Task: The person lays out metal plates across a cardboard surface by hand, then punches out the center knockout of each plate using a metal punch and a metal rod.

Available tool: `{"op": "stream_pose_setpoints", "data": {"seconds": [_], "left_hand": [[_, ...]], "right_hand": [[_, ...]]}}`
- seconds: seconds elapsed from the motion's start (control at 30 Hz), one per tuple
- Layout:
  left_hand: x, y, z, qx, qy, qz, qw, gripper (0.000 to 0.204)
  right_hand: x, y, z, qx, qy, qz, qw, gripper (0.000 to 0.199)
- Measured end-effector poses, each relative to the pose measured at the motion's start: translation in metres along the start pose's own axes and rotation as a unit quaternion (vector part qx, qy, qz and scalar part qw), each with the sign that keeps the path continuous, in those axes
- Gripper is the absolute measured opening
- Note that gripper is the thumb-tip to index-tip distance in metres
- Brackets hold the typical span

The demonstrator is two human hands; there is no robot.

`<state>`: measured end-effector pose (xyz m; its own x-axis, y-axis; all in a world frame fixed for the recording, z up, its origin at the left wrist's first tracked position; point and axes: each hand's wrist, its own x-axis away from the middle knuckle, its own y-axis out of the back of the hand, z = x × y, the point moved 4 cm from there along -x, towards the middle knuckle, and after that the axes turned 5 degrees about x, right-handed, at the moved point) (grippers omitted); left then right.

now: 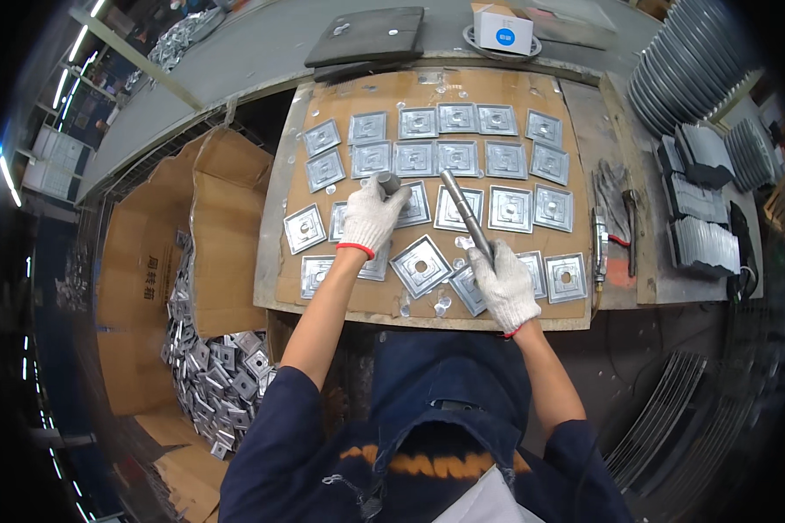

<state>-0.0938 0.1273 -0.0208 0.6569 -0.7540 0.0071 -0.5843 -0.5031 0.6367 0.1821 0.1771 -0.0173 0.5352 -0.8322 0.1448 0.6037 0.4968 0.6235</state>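
Several square silver metal plates [507, 208], each with a centre hole, lie in rows on a brown cardboard-covered board [584, 106]. My left hand [371, 216], in a white knitted glove, grips a short grey metal punch [387, 183] held upright over a plate in the third row. My right hand [504, 283], also gloved, holds the lower end of a long steel rod [462, 207] that slants up and left over the plates. Small round metal slugs [442, 303] lie scattered near the board's front edge.
A cardboard box [227, 235] at my left holds a heap of the same square plates [218, 375]. Hand tools [617, 222] lie on the board's right strip. Stacks of grey metal parts [702, 240] and ribbed sheets [685, 74] stand at right. A small white box [502, 28] sits behind.
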Motion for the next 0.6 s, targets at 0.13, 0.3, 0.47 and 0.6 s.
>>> {"op": "stream_pose_setpoints", "data": {"seconds": [0.13, 0.3, 0.47, 0.6], "left_hand": [[-0.001, -0.009, 0.003, 0.056, -0.013, 0.023, 0.998, 0.033], [0.006, -0.009, -0.006, -0.091, -0.019, -0.023, 0.995, 0.036], [0.009, -0.013, -0.003, -0.049, 0.0, -0.028, 0.998, 0.039], [0.0, -0.03, 0.011, -0.035, -0.029, -0.026, 0.999, 0.037]], "right_hand": [[0.0, 0.0, -0.007, 0.017, -0.006, 0.021, 1.0, 0.045], [0.005, -0.005, -0.008, 0.046, -0.009, 0.049, 0.998, 0.046], [0.005, 0.001, -0.001, 0.039, 0.011, 0.048, 0.998, 0.045], [-0.013, 0.026, 0.047, 0.017, 0.046, 0.037, 0.998, 0.043]]}}
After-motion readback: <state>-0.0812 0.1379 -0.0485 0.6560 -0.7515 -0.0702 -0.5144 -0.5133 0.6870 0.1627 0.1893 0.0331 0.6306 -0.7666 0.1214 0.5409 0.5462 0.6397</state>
